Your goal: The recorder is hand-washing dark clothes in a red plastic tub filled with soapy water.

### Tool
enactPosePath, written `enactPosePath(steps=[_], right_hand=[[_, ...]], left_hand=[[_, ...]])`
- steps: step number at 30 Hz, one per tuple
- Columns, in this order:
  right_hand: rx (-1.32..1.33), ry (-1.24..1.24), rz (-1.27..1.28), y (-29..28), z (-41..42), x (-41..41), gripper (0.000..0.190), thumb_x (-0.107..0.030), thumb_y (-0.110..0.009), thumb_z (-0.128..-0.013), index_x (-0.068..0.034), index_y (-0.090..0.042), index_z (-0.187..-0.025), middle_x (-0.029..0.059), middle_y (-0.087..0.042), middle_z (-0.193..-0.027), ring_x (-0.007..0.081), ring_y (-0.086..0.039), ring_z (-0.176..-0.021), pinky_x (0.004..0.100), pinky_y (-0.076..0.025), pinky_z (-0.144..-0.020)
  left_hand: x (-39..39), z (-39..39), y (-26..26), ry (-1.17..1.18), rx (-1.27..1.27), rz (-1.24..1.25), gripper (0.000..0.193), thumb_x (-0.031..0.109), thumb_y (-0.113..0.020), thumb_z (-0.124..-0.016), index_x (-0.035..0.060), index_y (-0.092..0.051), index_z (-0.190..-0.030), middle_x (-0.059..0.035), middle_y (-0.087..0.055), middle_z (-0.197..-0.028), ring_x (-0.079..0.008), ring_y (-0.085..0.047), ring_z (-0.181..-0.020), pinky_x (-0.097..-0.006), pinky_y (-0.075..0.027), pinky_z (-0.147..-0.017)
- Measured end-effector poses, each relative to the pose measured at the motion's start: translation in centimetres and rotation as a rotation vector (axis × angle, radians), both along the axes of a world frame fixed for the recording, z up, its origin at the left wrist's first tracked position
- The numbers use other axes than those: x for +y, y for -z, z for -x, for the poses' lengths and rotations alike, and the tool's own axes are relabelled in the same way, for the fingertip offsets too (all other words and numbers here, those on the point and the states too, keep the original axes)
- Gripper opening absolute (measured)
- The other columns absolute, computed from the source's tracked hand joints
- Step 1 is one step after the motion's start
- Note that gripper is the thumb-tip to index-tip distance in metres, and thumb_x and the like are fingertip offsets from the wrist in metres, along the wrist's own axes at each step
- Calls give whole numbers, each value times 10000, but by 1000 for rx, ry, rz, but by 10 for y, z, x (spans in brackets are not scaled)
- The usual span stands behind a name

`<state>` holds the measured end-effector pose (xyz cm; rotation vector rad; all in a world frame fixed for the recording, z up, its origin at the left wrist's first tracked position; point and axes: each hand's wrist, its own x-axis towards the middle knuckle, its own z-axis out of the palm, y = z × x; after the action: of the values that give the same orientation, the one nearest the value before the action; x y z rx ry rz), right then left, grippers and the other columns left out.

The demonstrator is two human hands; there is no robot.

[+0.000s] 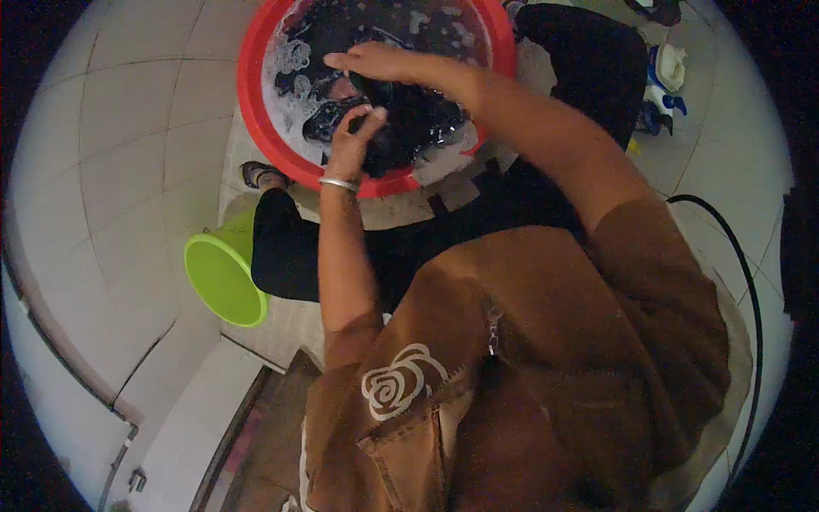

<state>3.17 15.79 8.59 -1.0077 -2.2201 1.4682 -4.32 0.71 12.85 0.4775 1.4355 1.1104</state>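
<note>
A large red plastic basin holds soapy water and a dark wet cloth, probably clothing. My left hand, with a silver bracelet at the wrist, is over the near part of the basin. Its thumb and fingers are curled at the dark cloth and pinch a bit of it. My right hand reaches in from the right, palm down over the same cloth, with the thumb and fingers stretched to the left. Whether it grips any cloth cannot be told. White suds float along the basin's left side.
A lime green plastic bucket lies tilted left of my knee. At the right, on the tiled floor, are bottles and a white bag-like item. A black hose curves down the right side. Tiled wall rises at the left.
</note>
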Motion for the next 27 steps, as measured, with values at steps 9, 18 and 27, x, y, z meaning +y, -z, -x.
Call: enactPosePath(steps=[9,18,27], right_hand=[[-258,-512,55,39,-71,-25,488,-337,-701,-677,9,-593,-1003,53,-616,-847,165,-560,-783,299,-450,-697],[71,-123,441,51,-73,-5,541,-264,-624,-708,45,-519,-1140,88,-598,-945,149,-545,-869,267,-430,-770],[-35,-52,532,18,-47,-23,363,-290,-615,-695,-2,-629,-915,44,-608,-839,154,-535,-817,285,-419,-715]], left_hand=[[-6,53,-30,-387,-270,-123,425,384,-483,-872,32,-533,-1103,-123,-607,-1010,-274,-607,-884,-393,-493,-787],[-41,20,28,91,-167,131,245,253,-657,-792,51,-563,-896,-53,-605,-882,-160,-594,-789,-289,-489,-687],[-37,10,48,158,1071,43,286,152,-726,-615,12,-589,-823,-129,-602,-760,-261,-587,-697,-348,-468,-671]])
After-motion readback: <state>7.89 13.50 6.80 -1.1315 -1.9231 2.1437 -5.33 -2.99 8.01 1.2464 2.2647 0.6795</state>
